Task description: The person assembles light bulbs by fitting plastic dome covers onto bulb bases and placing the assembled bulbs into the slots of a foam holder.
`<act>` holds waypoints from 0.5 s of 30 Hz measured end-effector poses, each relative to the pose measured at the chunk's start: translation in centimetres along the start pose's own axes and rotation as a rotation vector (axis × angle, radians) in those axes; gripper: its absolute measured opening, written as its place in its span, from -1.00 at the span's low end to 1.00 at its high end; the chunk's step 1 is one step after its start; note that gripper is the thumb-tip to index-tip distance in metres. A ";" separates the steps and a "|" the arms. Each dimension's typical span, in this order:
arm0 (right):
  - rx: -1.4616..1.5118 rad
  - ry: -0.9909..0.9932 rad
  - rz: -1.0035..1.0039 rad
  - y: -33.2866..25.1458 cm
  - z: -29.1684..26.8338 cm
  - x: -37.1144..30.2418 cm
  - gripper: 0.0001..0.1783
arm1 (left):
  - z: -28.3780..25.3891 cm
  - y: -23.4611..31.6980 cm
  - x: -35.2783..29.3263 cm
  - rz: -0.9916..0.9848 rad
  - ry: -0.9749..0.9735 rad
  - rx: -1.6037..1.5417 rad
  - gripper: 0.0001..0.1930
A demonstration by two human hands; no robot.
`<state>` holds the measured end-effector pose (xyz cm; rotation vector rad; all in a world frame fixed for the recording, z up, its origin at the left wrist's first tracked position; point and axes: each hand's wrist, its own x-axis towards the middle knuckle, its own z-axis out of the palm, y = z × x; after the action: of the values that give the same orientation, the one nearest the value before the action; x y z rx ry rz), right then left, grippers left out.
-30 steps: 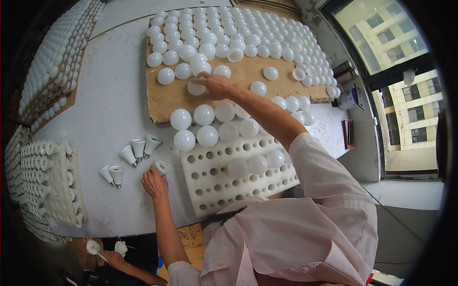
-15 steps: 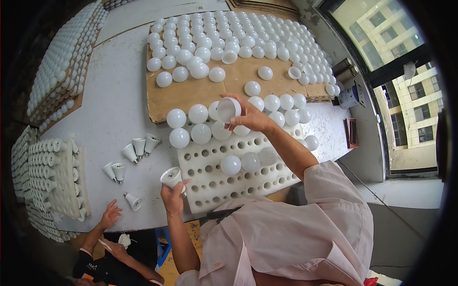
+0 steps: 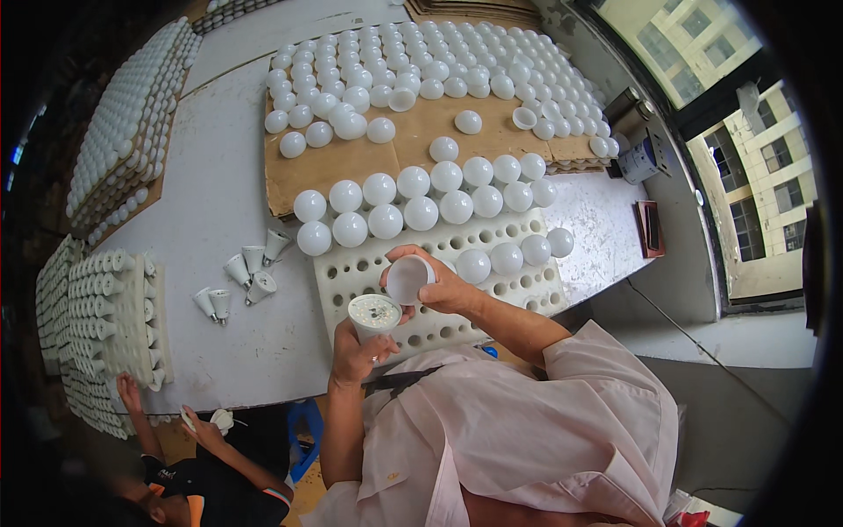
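My left hand is closed around a white LED bulb base, its round chip-dotted board facing up. My right hand grips a white bulb cover, tilted so its hollow opening shows. Cover and base are close together over a white foam tray full of holes; whether they touch, I cannot tell. A row of white covers sits on the tray behind my right hand. Two more rows of covers stand along the tray's far side.
Many covers crowd a cardboard sheet farther back. Several loose bulb bases lie left of the tray. Far left are foam racks of bases and stacked layers of covers. A co-worker's hand reaches the near rack. A window stands right.
My right hand has brought the cover down and nearer, beside the base in my left hand. One loose base now lies closer to the others. The co-worker's hand has moved left to the rack.
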<state>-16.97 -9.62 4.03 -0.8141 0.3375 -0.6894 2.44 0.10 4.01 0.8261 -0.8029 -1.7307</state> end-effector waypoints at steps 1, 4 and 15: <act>0.037 -0.005 0.019 0.0 0.0 -0.2 -0.12 | 0.2 0.0 -0.2 0.006 0.012 -0.014 -0.44; 0.085 -0.027 0.030 0.5 0.1 -0.3 -0.13 | 0.4 -0.2 -0.7 0.016 0.033 -0.014 -0.44; -1.195 -0.252 -0.046 -2.3 3.5 -0.5 -0.08 | 0.7 2.4 -2.0 -0.271 0.104 0.306 -0.59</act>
<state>-16.49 -8.48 8.04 -2.0259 0.5011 -0.3657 3.53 1.53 6.69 1.2708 -0.9319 -1.8056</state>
